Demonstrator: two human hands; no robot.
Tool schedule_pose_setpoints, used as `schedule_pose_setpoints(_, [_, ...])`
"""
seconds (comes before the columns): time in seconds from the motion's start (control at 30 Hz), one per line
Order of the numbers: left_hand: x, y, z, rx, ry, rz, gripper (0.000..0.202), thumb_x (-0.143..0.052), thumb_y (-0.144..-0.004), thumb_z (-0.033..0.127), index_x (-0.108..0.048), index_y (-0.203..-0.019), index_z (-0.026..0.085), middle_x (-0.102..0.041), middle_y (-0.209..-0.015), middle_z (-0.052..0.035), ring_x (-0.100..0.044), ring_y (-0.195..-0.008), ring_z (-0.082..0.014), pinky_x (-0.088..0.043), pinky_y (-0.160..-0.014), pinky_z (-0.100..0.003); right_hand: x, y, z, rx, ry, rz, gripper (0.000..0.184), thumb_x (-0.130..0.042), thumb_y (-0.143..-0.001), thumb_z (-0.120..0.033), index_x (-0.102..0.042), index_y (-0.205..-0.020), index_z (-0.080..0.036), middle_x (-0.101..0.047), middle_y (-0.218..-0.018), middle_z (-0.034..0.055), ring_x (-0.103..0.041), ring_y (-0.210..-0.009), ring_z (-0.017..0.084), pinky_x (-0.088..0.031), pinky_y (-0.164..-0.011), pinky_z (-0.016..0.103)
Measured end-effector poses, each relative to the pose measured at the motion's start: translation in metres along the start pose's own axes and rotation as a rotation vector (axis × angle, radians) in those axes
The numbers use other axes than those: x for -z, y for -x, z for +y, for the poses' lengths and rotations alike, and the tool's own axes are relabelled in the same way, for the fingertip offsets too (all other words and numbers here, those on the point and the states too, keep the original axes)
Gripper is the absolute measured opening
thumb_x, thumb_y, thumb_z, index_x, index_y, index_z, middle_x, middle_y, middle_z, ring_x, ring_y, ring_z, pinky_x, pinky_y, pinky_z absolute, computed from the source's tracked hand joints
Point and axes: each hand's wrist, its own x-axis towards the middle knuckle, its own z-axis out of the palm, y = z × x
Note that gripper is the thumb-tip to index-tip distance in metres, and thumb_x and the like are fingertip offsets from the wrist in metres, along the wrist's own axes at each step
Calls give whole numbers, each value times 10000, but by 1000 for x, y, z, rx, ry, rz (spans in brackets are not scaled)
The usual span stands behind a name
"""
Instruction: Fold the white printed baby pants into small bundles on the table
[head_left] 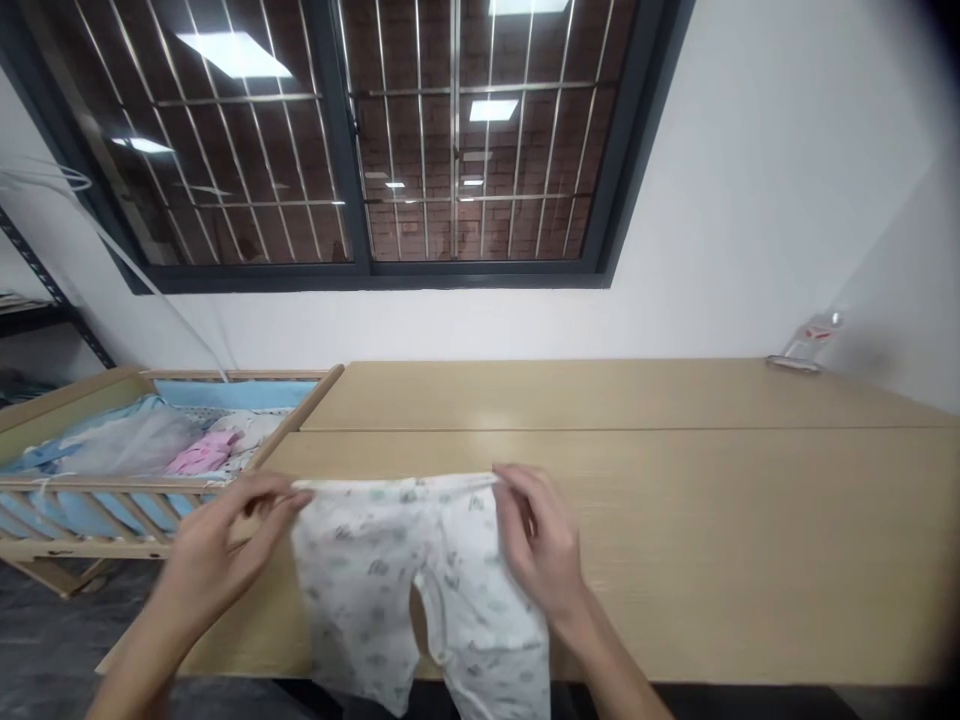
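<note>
A small pair of white baby pants [360, 580] with a faint printed pattern hangs stretched between my hands, waistband at the top. My left hand [236, 535] pinches the left corner of the waistband between thumb and fingers. At the other corner, my right hand [540, 535] grips the waistband the same way. An oval opening shows at the crotch, with the wooden surface visible through it. Both legs hang down past the table's front edge, and their lower ends run toward the bottom of the view.
A light wooden table [750, 540] spans the front, a seam running across it. To the left stands a wooden crib [90, 490] holding bedding and a pink cloth [204, 452]. A clear plastic packet [810, 340] lies at the back right. Behind is a barred window [480, 150].
</note>
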Motion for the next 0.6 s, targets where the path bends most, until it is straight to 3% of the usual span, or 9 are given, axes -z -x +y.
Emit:
schedule_pose_setpoints(0.17, [-106, -52, -7, 89, 162, -355, 316, -427, -994, 447, -641, -1035, 219, -714, -1013, -40, -642, -899, -185, -486, -776, -266, -12, -19, 93, -205, 164, -242, 241, -496, -998, -225, -657, -1175, -210, -718, -1084, 92, -658, -1048, 239, -531, -959, 398])
schedule_pose_setpoints(0.27, [-163, -61, -19, 122, 21, -518, 268, -383, -1016, 338, -627, -1034, 230, -721, -1061, -38, -652, -957, -186, -457, -780, -262, -31, -14, 151, -347, 217, -374, 256, -479, -972, -179, -669, -1144, -180, -719, -1124, 108, -642, -1094, 243, -500, -1002, 386])
schedule_pose_setpoints(0.33, [-193, -61, -25, 135, -45, -568, 253, -385, -1015, 281, -630, -1035, 223, -728, -1037, -51, -659, -949, -192, -450, -781, -270, -45, -9, 181, -444, 250, -445, 275, -464, -957, -132, -666, -1142, -148, -717, -1128, 117, -641, -1089, 230, -488, -1008, 357])
schedule_pose_setpoints(0.47, [-230, -49, -28, 138, -142, -594, 256, -408, -998, 214, -635, -1113, 188, -717, -1123, -112, -645, -1063, -227, -457, -864, -304, -62, 3, 209, -525, 308, -500, 331, -458, -938, -89, -633, -1219, -107, -671, -1208, 140, -612, -1148, 211, -459, -1029, 312])
schedule_pose_setpoints(0.6, [-243, -25, -21, 95, -242, -581, 382, -348, -1029, 286, -566, -1299, 126, -538, -1460, -195, -507, -1333, -293, -394, -1074, -395, -55, 15, 215, -378, 350, -519, 350, -466, -958, -136, -638, -1263, -136, -626, -1292, 144, -590, -1199, 217, -436, -1071, 323])
